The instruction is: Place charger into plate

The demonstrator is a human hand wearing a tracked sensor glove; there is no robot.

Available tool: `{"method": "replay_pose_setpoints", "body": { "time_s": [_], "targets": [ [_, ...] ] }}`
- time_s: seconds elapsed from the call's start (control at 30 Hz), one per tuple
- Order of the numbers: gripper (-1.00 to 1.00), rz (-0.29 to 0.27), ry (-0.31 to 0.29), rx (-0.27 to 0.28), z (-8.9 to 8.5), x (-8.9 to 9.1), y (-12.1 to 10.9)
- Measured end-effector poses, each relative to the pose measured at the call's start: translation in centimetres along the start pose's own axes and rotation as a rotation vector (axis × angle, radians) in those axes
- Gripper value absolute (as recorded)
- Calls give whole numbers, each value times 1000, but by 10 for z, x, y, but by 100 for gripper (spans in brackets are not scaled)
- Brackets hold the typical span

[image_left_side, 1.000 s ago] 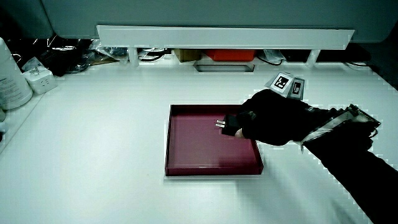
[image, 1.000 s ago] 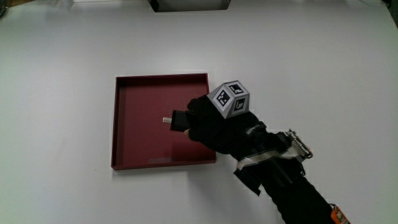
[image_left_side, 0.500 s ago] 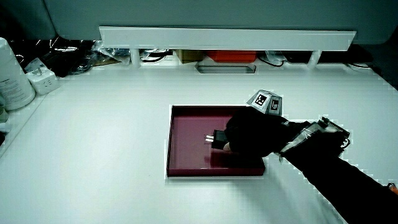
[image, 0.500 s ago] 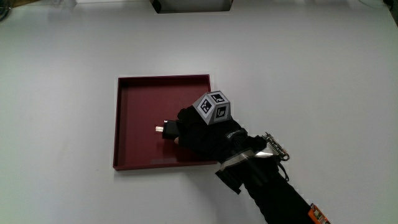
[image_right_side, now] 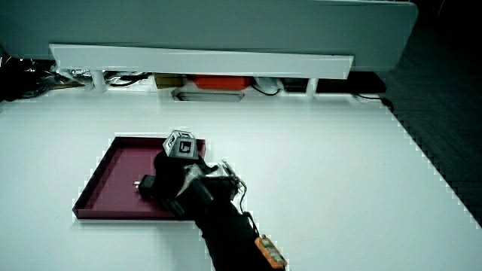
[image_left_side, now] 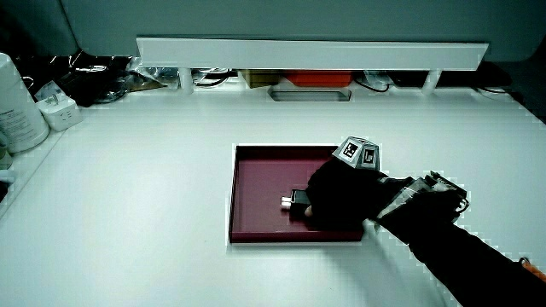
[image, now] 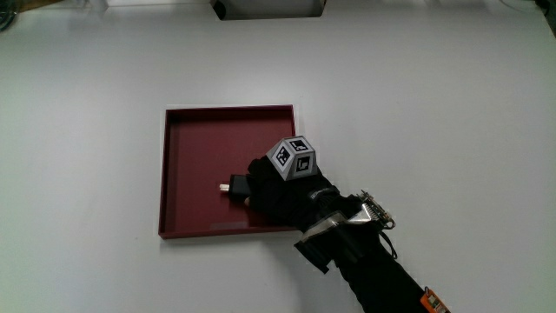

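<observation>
A square dark-red plate (image: 191, 139) with low walls lies on the white table; it shows in both side views too (image_left_side: 256, 170) (image_right_side: 113, 169). The hand (image: 269, 191) in the black glove, with its patterned cube (image: 293, 157) on the back, is low over the part of the plate nearer to the person. Its fingers are curled around a small black charger (image: 235, 185) whose metal prongs (image: 223, 185) stick out toward the plate's middle. The charger (image_left_side: 297, 201) (image_right_side: 144, 184) sits at or just above the plate's floor; contact cannot be told. The forearm crosses the plate's near rim.
A low white partition (image_left_side: 307, 49) (image_right_side: 203, 60) runs along the table's edge farthest from the person, with an orange box (image_left_side: 316, 77) and cables under it. A white container (image_left_side: 17, 107) and a white adapter (image_left_side: 58, 109) stand at the table's corner in a side view.
The hand has carried the charger lower and nearer to the person inside the plate, sinking toward the plate's floor. The plate has stayed put.
</observation>
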Motion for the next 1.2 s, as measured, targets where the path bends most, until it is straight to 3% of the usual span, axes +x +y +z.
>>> {"method": "replay_pose_setpoints", "body": {
  "time_s": [0.13, 0.37, 0.53, 0.7, 0.73, 0.77, 0.8, 0.83, 0.87, 1.03, 1.07, 1.2],
  "targets": [
    [0, 4, 3, -5, 0, 1, 0],
    [-39, -11, 45, -17, 0, 6, -4],
    [-67, -14, 64, -62, -1, 13, -8],
    [-94, 32, 115, -90, 18, 15, -25],
    [-100, 62, 128, -73, 25, 13, -31],
    [-100, 71, 123, -70, 29, 13, -35],
    [-100, 109, 192, -107, 28, 19, -34],
    [-100, 101, 140, -62, 38, 14, -44],
    [-100, 135, 198, -95, 37, 20, -43],
    [-100, 149, 237, -126, 58, 20, -68],
    [-100, 197, 252, -115, 60, 23, -71],
    [-100, 195, 277, -123, 79, 24, -94]
  ]
}}
